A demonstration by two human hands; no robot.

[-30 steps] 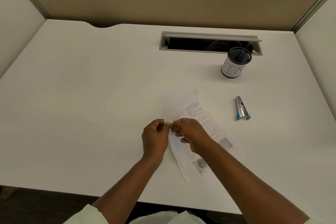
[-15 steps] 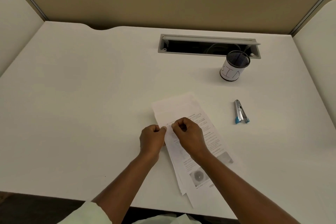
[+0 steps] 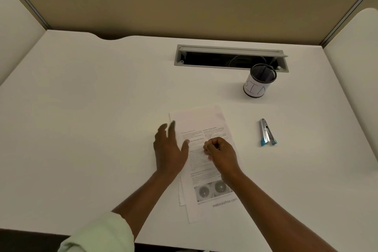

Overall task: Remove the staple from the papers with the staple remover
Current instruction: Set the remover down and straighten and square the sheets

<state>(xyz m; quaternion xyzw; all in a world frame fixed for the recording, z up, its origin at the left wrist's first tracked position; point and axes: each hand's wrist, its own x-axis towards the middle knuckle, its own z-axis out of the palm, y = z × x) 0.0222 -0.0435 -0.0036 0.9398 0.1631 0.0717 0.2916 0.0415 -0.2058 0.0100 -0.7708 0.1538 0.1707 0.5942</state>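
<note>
The printed papers (image 3: 201, 120) lie flat in the middle of the white desk (image 3: 81, 129), several sheets slightly fanned at the bottom. My left hand (image 3: 168, 149) rests open, fingers spread, on the papers' left edge. My right hand (image 3: 222, 154) hovers over the text with thumb and fingers pinched together; anything between them is too small to see. No staple is visible. The silver staple remover (image 3: 267, 133) with blue tips lies on the desk to the right of the papers, untouched.
A black mesh cup (image 3: 259, 82) with a white label stands behind the staple remover. A grey cable slot (image 3: 231, 49) is set into the desk's far side. Partition walls close in the back and both sides.
Both hands were pinching the papers' left edge together. My left hand has let go and spread flat; my right hand has drawn away to the right, still pinched. The papers now lie flat.
</note>
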